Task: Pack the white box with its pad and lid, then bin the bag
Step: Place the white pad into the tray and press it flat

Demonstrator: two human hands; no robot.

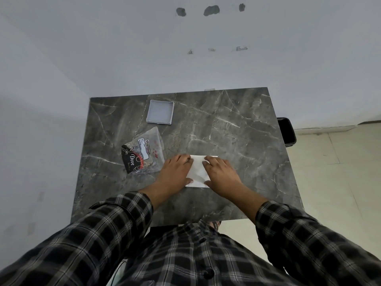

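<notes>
A white box [198,171] lies on the dark marble table [237,141] near its front middle. My left hand [175,172] grips its left side and my right hand [221,173] grips its right side, fingers over the top. Much of the box is hidden under my hands. A shallow white lid or tray [160,112] lies open side up at the back of the table. A clear plastic bag [145,153] with a black and red printed card inside lies left of the box, just beside my left hand.
A black bin [287,131] stands on the floor past the table's right edge. A white wall runs behind and to the left of the table. Light floor tiles lie to the right.
</notes>
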